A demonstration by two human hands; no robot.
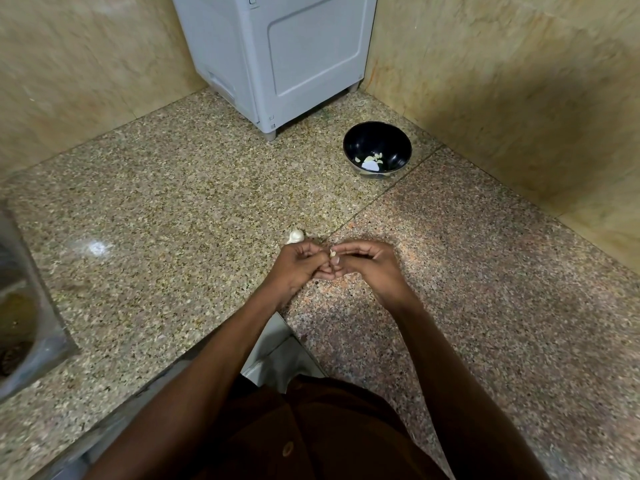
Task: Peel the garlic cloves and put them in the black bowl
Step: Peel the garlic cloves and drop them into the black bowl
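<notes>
Two bare hands meet just above a speckled granite bench (173, 202), near its front edge. The left hand (301, 263) has its fingers curled inward, and the right hand (367, 263) curls toward it from the other side, so the fingertips of both touch. Between them they pinch one small pale garlic clove (332, 253); only a little of it shows above the fingers, and whether its skin is on or off cannot be told. Both forearms reach in from the bottom of the view, over a dark brown buttoned shirt (311, 434).

Just beyond the left hand, a pale piece of garlic (295, 236) lies on the bench, close to the knuckles but apart from them; whether it is a bulb or a few joined cloves is unclear.

Farther back and to the right, well apart from the hands, a black bowl (376, 136) stands upright on the bench. Inside, on its near side, lie a few pale garlic pieces (372, 160).

Behind the bowl and to its left, a light grey appliance (277, 53) stands in the corner where two beige stone walls meet. At the far left edge, part of a steel sink (20, 306) is set into the bench.
</notes>
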